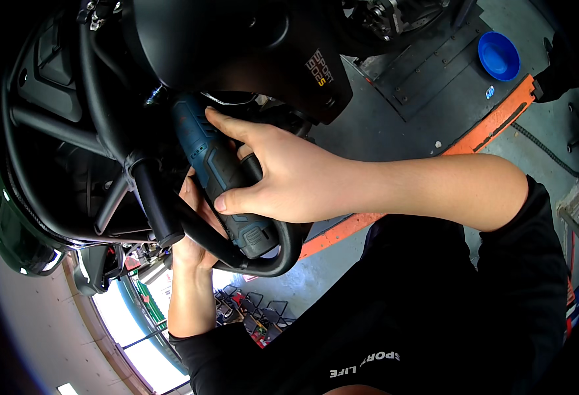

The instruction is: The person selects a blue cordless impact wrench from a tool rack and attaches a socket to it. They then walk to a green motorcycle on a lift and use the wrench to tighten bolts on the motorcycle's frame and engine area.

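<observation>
My right hand (283, 168) is wrapped over a slim blue and black cordless power tool (220, 174), thumb on the near side and forefinger stretched along its body. The tool's far end points into a dark gap of a motorcycle (237, 46), so its working head is hidden. A small bright spot glints on a part (153, 96) by that end. My left hand (197, 227) comes up from below, behind a black frame tube (207, 237). Its palm and fingers lie against the tool's underside, partly hidden by tube and tool.
Black tubes (98, 112) of the motorcycle frame surround the tool. An orange-edged lift platform (494, 122) lies below, with a blue bowl (499, 56) at its far right. Racks of small items (253, 313) stand on the floor, near a bright window (151, 329).
</observation>
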`<state>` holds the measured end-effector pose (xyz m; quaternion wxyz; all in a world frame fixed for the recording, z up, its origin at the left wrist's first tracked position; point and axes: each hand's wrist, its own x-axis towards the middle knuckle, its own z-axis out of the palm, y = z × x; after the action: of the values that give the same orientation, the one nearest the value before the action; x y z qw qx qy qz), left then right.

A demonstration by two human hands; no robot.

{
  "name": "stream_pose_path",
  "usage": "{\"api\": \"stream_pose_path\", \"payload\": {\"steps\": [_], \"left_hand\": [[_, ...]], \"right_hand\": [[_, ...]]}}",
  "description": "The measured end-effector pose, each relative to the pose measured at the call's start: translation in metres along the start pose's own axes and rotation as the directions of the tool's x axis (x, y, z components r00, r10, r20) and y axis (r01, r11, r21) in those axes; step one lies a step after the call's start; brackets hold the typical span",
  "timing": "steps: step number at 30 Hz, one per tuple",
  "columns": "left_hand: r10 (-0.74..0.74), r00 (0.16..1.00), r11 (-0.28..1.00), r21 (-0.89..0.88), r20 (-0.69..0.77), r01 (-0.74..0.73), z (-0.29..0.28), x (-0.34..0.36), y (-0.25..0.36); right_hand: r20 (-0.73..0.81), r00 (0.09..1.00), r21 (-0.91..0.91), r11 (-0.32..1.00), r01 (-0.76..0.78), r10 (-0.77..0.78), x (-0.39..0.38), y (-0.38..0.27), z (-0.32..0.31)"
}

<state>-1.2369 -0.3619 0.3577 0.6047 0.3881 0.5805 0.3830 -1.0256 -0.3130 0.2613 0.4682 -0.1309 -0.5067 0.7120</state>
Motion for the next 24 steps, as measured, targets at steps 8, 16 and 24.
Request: {"api": "stream_pose_path", "payload": {"steps": [8, 16, 24], "left_hand": [[-0.003, 1.000, 0.999, -0.032, -0.029, 0.003, 0.003, -0.002, 0.000], [0.057, 0.997, 0.997, 0.054, -0.052, -0.054, 0.009, -0.002, 0.000], [0.098, 0.993, 0.995, 0.035, -0.072, -0.096, 0.008, -0.005, -0.003]], "right_hand": [[0.010, 1.000, 0.030, 0.999, -0.030, 0.030, 0.000, -0.005, -0.002], [-0.029, 0.999, -0.040, 0.998, 0.042, -0.043, 0.002, 0.002, 0.000], [0.046, 0.997, -0.049, 0.997, -0.051, 0.053, 0.002, -0.008, -0.006]]}}
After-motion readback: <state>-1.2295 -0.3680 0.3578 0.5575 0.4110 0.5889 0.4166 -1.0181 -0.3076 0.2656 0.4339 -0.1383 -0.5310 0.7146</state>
